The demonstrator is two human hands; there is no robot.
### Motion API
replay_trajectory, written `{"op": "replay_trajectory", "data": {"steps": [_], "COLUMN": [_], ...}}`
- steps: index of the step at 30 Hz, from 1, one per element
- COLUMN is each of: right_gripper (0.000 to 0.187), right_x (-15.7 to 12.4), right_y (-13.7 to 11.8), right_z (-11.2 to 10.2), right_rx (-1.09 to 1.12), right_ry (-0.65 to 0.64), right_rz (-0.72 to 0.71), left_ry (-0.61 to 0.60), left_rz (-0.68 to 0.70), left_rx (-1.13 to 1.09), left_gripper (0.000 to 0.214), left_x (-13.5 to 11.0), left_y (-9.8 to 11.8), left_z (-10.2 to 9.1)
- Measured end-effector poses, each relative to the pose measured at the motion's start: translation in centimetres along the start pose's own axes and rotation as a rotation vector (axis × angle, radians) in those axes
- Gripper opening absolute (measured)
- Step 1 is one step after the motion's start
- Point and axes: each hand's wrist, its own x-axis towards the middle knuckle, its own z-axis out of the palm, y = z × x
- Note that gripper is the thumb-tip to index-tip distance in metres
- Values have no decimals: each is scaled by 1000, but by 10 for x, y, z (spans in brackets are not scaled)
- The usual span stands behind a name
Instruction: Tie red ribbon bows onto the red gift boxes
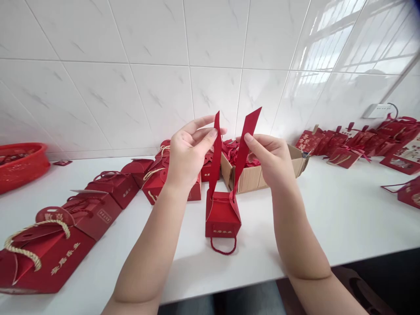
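Observation:
A small red gift box stands upright on the white table, gold characters on its front and a dark red cord handle hanging down before it. From its top rises a red ribbon in two ends. My left hand pinches the left end between thumb and fingers. Between thumb and fingers of my right hand is the right end, which slants outward. Both ends are held up taut, apart from each other, above the box.
Behind the ribbon is a cardboard tray of red ribbons. Several red gift boxes with rope handles line the left, near a red plastic basin. Small red packages stand at the right by a power socket. A tiled wall closes the back.

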Motion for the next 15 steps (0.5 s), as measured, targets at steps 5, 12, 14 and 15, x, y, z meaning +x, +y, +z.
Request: {"op": "replay_trajectory", "data": {"steps": [5, 12, 14, 15], "right_gripper": [28, 22, 21, 21], "right_x": [0, -4, -5, -6], "right_y": [3, 0, -2, -2], "right_z": [3, 5, 6, 7], "right_rx": [52, 93, 118, 123], "right_ry": [33, 25, 24, 31], "right_rz": [-21, 0, 8, 6], "left_ry": [64, 106, 109, 106], "left_rz": [2, 12, 37, 51], "left_rx": [-64, -86, -69, -61], "left_gripper": [8, 9, 9, 10], "left_x": [4, 2, 1, 0], "left_y": [0, 6, 6, 6], "left_z": [6, 11, 12, 11]}}
